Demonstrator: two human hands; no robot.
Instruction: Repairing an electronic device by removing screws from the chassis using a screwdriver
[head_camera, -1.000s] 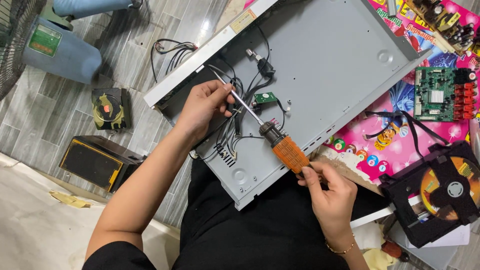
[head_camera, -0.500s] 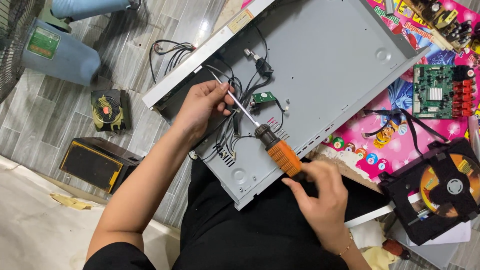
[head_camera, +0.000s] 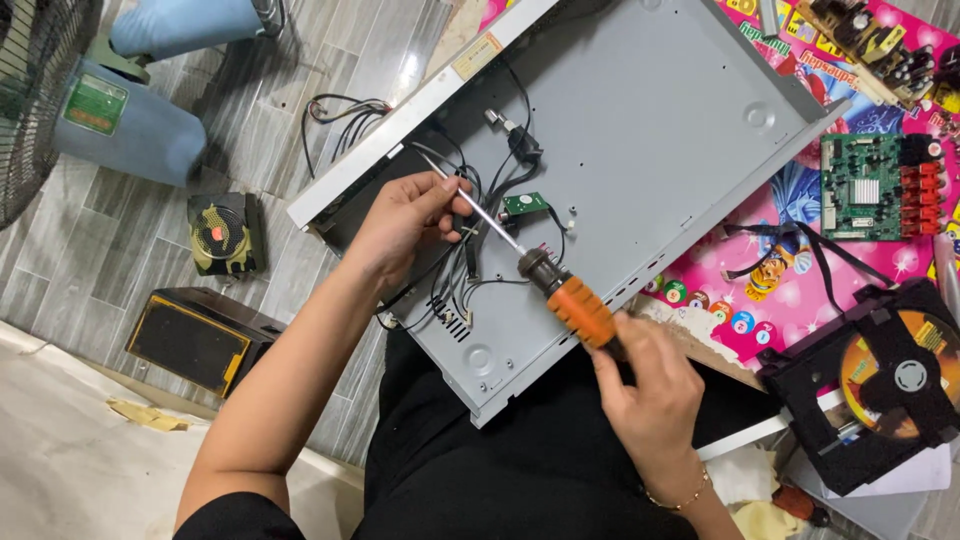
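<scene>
While the grey metal chassis (head_camera: 640, 170) lies across the lap above the tiled floor (head_camera: 290, 70), the screwdriver (head_camera: 560, 290) is gripped by the right hand (head_camera: 650, 395) and its shaft pinched by the left hand (head_camera: 400, 220) near the chassis's front edge.

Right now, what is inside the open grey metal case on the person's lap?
Inside the open grey metal case: black wires, a small green circuit board and the orange-handled screwdriver. The left hand covers whatever lies beneath it.
</scene>
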